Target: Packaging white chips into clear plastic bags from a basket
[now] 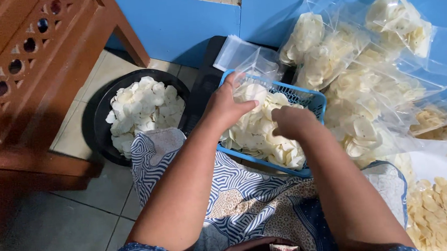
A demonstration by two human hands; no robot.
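pale crackers [265, 133] fill the blue basket [317, 101] resting on the person's patterned lap. the left hand [227, 104] grips a clear plastic bag [256, 66] held open over the basket's far rim. the right hand [293, 121] is bunched among the crackers, fingers curled; whether it holds any i cannot tell. a black bowl [102, 122] of crackers sits left, filled bags [343, 46] right

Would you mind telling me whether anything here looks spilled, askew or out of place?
Nothing stands out. The chips stay inside the blue basket on the lap and the black bowl on the floor. The filled clear bags lie piled loosely against the blue wall, none visibly torn. Both hands, left hand and right hand, are over the basket.
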